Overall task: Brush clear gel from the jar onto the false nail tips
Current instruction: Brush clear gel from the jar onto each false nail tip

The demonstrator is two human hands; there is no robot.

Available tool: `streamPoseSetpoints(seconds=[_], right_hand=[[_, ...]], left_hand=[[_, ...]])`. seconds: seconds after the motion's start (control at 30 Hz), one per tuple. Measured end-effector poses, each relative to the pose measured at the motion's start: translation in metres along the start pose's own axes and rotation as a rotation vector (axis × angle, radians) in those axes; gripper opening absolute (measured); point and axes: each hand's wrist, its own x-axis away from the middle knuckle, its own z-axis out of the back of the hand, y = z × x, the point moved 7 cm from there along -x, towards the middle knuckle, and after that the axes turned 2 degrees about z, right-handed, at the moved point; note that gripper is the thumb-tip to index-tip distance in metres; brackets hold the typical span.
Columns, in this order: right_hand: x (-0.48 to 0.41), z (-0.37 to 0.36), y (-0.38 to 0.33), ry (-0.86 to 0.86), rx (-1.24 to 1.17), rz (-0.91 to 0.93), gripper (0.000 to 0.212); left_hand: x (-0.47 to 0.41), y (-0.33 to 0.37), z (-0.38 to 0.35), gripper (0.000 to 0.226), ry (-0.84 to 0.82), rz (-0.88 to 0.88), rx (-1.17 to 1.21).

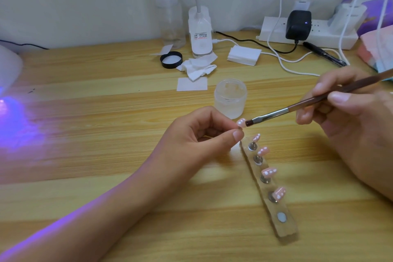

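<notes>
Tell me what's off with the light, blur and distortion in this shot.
Head view: violet light spills over the table at left and along the left forearm; the clear bottle at the back is soft and washed out; the right hand looms large at the frame edge, stretched by the wide angle.

Power strip (274, 28), crumpled tissue (196, 67), clear bottle (170, 19).

Left hand (204, 134) pinches a nail tip (241, 122); right hand (348, 117) holds brush (297, 107) against it.
</notes>
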Motion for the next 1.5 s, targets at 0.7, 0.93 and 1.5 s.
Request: streamPoseSetpoints(seconds=[0.7,0.93,1.5], right_hand=[[-0.002,0.004,0.008,0.028,-0.017,-0.089,0.040],[0.000,0.008,0.013,0.079,0.035,-0.123,0.033],[0.001,0.005,0.010,0.066,0.027,-0.111,0.015]], left_hand=[[0.002,0.007,-0.004,0.013,-0.041,-0.063,-0.031],[0.003,0.009,-0.007,0.015,-0.048,-0.059,-0.044],[0.002,0.006,-0.004,0.007,-0.036,-0.028,-0.063]])
